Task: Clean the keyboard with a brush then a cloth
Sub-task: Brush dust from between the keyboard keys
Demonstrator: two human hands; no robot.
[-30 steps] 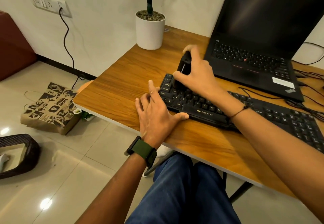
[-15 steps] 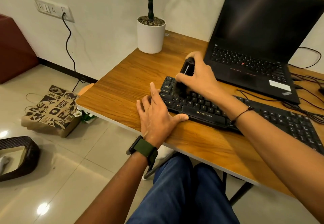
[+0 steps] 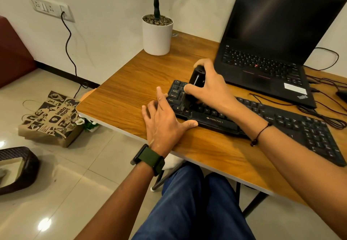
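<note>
Brushing appears to be under way, judged from how things lie, so the 1st of the 2 stages is in hand. The black brush point(image 3: 196, 79) is gripped by the right hand point(image 3: 210, 87), fingers curled round its upright body from behind and the thumb pressed to its near side, and its lower end is set down on the keys at the left end of the keyboard point(image 3: 262, 121). The bristles themselves are hidden in shadow under the hand, so contact with the keys cannot be confirmed.

The keyboard lies on the wooden desk point(image 3: 131, 89), just in front of the open laptop point(image 3: 272, 48). It is steadied at its left end by the left hand point(image 3: 165, 121), which is laid flat with straight fingers, the thumb resting against the front edge near the space bar.

Only the left-hand keys are being reached; the middle rows and the number pad at the right are judged still to be brushed. No cloth is seen anywhere, so the wiping stage is taken as not yet begun.
</note>
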